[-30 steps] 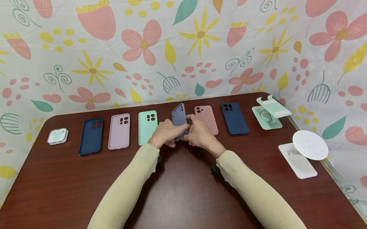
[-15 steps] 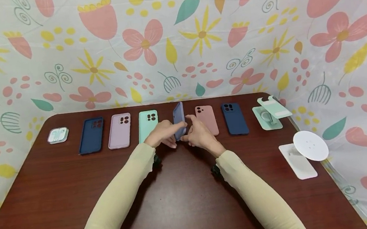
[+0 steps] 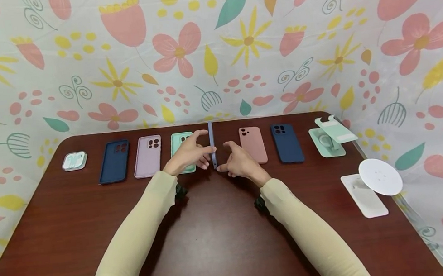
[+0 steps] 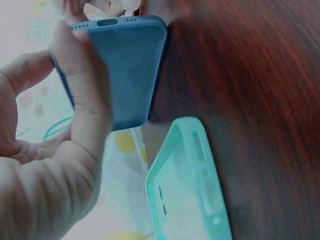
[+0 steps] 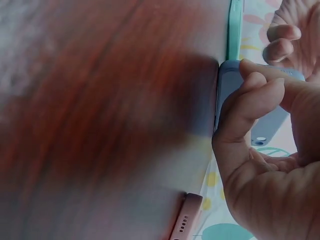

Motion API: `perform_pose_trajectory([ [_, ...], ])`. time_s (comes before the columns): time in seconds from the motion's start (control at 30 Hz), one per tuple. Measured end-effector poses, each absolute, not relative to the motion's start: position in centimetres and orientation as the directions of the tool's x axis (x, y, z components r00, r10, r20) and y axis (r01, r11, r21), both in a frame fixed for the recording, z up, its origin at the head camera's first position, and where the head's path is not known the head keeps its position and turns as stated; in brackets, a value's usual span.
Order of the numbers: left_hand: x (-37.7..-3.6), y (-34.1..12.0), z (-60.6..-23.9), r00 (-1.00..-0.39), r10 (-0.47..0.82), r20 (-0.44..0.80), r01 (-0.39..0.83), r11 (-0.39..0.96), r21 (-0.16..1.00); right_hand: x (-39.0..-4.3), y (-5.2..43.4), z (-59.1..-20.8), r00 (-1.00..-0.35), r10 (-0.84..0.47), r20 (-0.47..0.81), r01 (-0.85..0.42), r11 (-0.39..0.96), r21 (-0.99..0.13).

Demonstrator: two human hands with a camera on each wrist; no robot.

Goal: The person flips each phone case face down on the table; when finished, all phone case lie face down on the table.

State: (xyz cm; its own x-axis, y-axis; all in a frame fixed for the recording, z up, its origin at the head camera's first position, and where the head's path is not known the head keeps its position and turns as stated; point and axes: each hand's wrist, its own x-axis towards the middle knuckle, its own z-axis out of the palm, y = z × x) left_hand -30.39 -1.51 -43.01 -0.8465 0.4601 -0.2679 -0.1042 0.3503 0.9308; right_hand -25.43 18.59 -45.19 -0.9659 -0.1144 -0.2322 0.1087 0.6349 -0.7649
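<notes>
A lavender-blue phone case (image 3: 212, 144) stands on its long edge on the brown table (image 3: 217, 247), edge-on to the head view, in the gap between the mint case (image 3: 178, 144) and the pink case (image 3: 253, 145). My left hand (image 3: 202, 149) grips it from the left; in the left wrist view the thumb (image 4: 82, 85) lies across the blue case (image 4: 127, 70). My right hand (image 3: 224, 159) pinches its near end; in the right wrist view the fingertips (image 5: 257, 82) curl onto the blue case (image 5: 226, 95).
A row lies along the far edge: white earbud box (image 3: 74, 160), dark blue case (image 3: 114, 161), lilac case (image 3: 147, 156), navy case (image 3: 287, 143), mint stand (image 3: 330, 137). A white round-topped stand (image 3: 372, 184) sits near the right edge. Flowered cloth walls surround the table.
The blue case has turned from tilted, with its back showing, to upright on its edge. Both hands stayed on it, with the left hand shifting slightly left.
</notes>
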Motion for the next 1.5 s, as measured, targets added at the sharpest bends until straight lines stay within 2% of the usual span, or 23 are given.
perform_pose_trajectory([
  [0.57,-30.1,-2.4,-42.3,-0.861,0.434,-0.266,-0.103,0.364,0.926,-25.9,18.7,-45.3,-0.937,-0.132,-0.323,0.148,0.688,-0.711],
  [1.5,-29.7,-1.6,-43.3,-0.862,0.425,-0.276,0.0,0.545,0.839,-26.2,18.9,-45.6,-0.923,-0.131,-0.362,0.192,0.658,-0.728],
])
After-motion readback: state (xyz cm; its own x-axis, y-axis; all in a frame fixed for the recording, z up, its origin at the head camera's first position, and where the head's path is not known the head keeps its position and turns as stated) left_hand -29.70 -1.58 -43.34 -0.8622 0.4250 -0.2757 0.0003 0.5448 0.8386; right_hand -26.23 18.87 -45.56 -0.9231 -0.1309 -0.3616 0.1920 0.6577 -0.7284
